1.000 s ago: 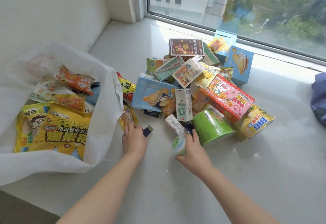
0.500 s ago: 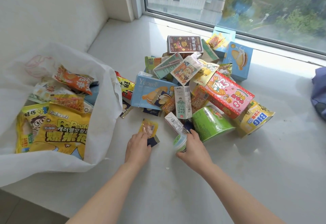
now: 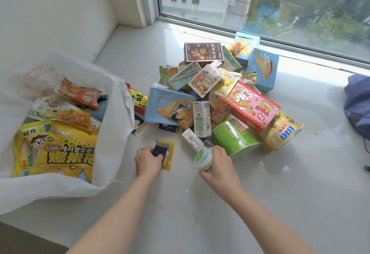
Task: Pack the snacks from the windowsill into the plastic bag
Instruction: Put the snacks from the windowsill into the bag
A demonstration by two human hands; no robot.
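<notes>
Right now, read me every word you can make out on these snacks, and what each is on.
"Yuogee": light blue box.
"POPCOR", cut off, and "爆米花": yellow bag in the plastic bag.
"BIG", upside down: yellow pouch.
"旺仔": smaller yellow packet.
White cartons: print too small to read.

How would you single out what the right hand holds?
The snack pile lies right of the white bag. At its near edge, a small cup sits in the right hand's grip. Unlike the green bowl beside it, it is white, green-lidded.

Left: plastic bag (image 3: 122, 117) on the windowsill (image 3: 290, 193), packets (image 3: 68, 149) inside.
Centre: snack pile (image 3: 220, 97), just right of the bag.
Behind: window (image 3: 260, 3).
Far right: cloth bundle (image 3: 358, 105).
</notes>
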